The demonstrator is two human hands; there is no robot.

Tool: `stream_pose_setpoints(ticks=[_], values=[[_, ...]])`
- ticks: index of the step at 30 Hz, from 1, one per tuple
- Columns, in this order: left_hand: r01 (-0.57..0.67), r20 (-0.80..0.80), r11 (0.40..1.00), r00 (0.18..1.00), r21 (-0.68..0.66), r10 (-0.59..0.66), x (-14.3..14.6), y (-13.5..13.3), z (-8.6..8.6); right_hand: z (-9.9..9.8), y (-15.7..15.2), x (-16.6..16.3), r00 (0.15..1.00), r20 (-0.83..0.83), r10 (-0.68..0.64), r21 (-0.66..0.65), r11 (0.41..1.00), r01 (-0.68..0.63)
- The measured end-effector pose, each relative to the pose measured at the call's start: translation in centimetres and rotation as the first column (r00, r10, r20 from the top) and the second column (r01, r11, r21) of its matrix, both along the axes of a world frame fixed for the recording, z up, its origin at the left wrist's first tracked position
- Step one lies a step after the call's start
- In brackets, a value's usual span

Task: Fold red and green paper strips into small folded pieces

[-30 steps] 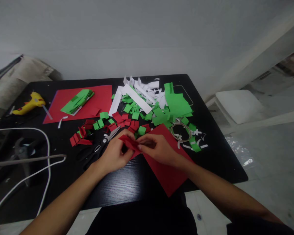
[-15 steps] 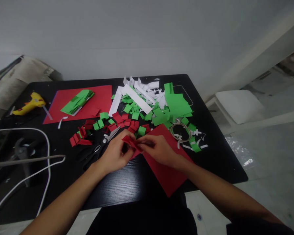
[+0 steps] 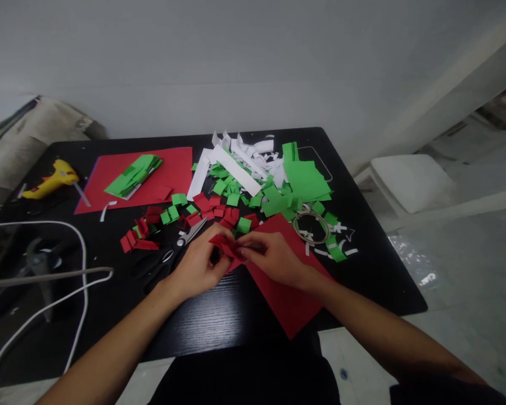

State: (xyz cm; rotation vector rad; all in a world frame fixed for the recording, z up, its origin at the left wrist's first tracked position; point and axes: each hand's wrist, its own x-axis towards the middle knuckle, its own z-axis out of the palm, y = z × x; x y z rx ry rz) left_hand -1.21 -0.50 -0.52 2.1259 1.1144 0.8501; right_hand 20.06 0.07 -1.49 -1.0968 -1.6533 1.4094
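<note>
Between my hands is a piece of red paper (image 3: 226, 246), creased and partly hidden by my fingers. My left hand (image 3: 203, 261) is closed on its left side, thumb and fingers pinching it. From the right, my right hand (image 3: 274, 257) pinches the same paper with thumb and forefinger. A larger red sheet (image 3: 289, 301) lies flat on the table under my right hand and forearm. Black-handled scissors (image 3: 180, 243) rest just left of my left hand, blades pointing away to the right. Beyond my hands are small cut red pieces (image 3: 219, 211).
Green paper (image 3: 307, 181) and white strips (image 3: 236, 169) are heaped at the back. A round ring (image 3: 311, 228) lies at right. Folded green paper (image 3: 135, 175) sits on a red sheet (image 3: 177, 163). A yellow glue gun (image 3: 53, 180), white cable (image 3: 83, 270) and pliers (image 3: 44, 267) are at left.
Hardly anything differs. Both hands stay in place, pinching the red paper; the view has shifted very slightly.
</note>
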Motion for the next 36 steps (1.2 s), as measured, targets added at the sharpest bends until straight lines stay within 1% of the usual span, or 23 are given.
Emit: stream_pose_setpoints(ticks=[10,15,30,36], values=[[-0.005,-0.008,1.000,1.000,-0.011,0.005,0.10,0.03,0.25,0.12,0.03,-0.11,1.000,-0.012,-0.005,0.004,1.000,0.005],[0.005,0.006,1.000,1.000,-0.003,-0.005,0.07,-0.04,0.12,0.11,-0.02,-0.14,1.000,-0.027,-0.014,-0.015,1.000,0.013],[-0.008,0.003,1.000,1.000,0.017,0.008,-0.04,0.07,-0.23,0.24,-0.03,-0.19,0.998,-0.052,-0.024,0.005,1.000,0.024],[-0.011,-0.001,1.000,1.000,0.015,0.011,-0.09,0.00,-0.19,0.22,-0.08,-0.19,0.999,-0.037,-0.025,0.012,1.000,0.025]])
